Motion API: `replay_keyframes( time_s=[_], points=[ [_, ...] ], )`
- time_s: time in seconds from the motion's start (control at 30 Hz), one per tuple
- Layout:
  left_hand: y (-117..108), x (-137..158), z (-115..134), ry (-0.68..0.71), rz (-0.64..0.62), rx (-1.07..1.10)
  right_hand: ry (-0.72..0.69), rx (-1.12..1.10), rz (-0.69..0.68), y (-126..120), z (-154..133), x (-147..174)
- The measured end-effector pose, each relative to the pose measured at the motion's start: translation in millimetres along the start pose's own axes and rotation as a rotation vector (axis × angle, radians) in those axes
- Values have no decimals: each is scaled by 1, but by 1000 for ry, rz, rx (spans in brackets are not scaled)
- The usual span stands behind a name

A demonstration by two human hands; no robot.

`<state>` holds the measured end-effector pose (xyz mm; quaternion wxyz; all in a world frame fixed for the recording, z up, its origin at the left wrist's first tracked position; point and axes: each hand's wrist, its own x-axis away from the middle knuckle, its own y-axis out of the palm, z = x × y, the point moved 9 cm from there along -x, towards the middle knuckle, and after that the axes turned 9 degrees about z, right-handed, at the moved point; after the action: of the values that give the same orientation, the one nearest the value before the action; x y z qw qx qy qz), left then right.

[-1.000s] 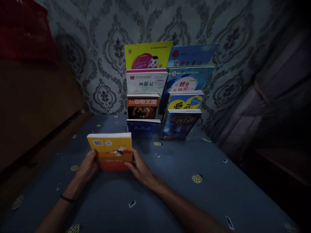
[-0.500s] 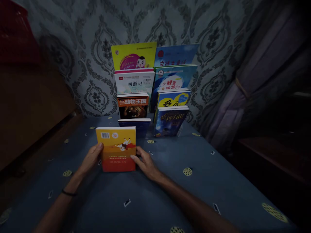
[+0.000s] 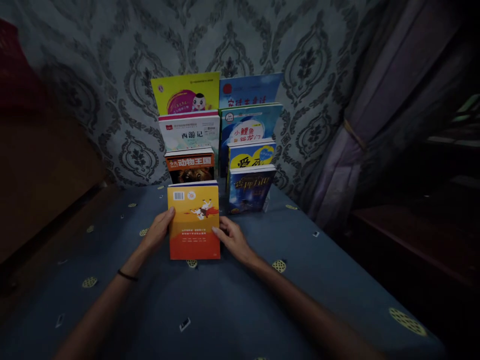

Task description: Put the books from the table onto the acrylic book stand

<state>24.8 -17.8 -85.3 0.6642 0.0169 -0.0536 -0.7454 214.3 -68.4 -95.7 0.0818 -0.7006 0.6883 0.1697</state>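
Note:
An orange and yellow book (image 3: 194, 222) is held upright between my two hands, its barcode side facing me. My left hand (image 3: 159, 227) grips its left edge, thumb on the cover. On the opposite edge, my right hand (image 3: 234, 240) is closed with its thumb in front. Right behind it, a dark blue book is almost wholly hidden. The lion-cover book (image 3: 192, 167) rises above that one, then a white book (image 3: 189, 134) and a lime-green book (image 3: 185, 92). To the right stands another row, with a dark blue book (image 3: 250, 190) at its front.
A blue patterned cloth (image 3: 240, 310) covers the table. Patterned wallpaper (image 3: 228, 45) rises behind the books. At the right hangs a tied curtain (image 3: 341, 165), and a brown wooden panel (image 3: 45, 175) with something red (image 3: 18, 75) above it is on the left.
Both hands have brought the orange and yellow book towards the left row, and it now covers most of the dark blue book there. The camera view has shifted right.

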Motion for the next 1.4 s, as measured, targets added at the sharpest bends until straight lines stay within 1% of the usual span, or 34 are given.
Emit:
replay_keyframes(
  time_s=[0.07, 0.17, 0.3, 0.4, 0.53, 0.63, 0.73, 0.8, 0.83, 0.9, 0.97, 1.07, 1.13, 1.17, 1.2, 1.27, 1.33, 1.37, 1.4],
  points=[
    [2, -5, 1, 4, 0, 3, 6, -6, 2, -3, 1, -5],
    [4, -5, -3, -2, 23, 35, 27, -14, -13, -3, 5, -4],
    [1, 2, -10, -14, 112, 123, 32, -26, -14, 2, 8, 0],
    [2, 6, -11, -23, 153, 178, 71, -63, 58, 4, 9, -6],
    [6, 14, -26, -162, 175, 193, 194, -162, 212, 0, 17, -17],
    [10, 24, -39, -219, 153, 191, 238, -192, 296, -7, 24, -20],
    [11, 33, -51, -259, 135, 177, 265, -94, 321, -12, 35, -17],
    [5, 36, -59, -269, 185, 159, 311, 16, 315, -12, 48, -13],
    [0, 35, -61, -253, 220, 148, 335, 63, 312, -11, 55, -11],
    [-8, 33, -63, -197, 275, 88, 368, 136, 302, -10, 66, -7],
    [-14, 30, -62, -134, 286, -29, 367, 213, 299, -12, 70, -6],
    [-23, 26, -62, -78, 271, -205, 317, 369, 293, -20, 62, -7],
    [-27, 24, -50, 59, 253, -390, 285, 451, 286, -26, 53, -6],
    [-27, 26, -41, 169, 241, -523, 262, 492, 285, -29, 47, -5],
    [-25, 29, -32, 291, 229, -671, 217, 552, 284, -30, 40, -4],
    [-15, 38, -21, 490, 209, -941, 58, 721, 248, -22, 22, -1],
    [-1, 48, -20, 609, 160, -1121, -150, 874, 111, 3, 9, 5],
    [8, 53, -22, 651, 121, -1169, -237, 914, 13, 19, 7, 10],
    [16, 58, -25, 685, 78, -1196, -294, 923, -89, 34, 9, 15]
  ],
)
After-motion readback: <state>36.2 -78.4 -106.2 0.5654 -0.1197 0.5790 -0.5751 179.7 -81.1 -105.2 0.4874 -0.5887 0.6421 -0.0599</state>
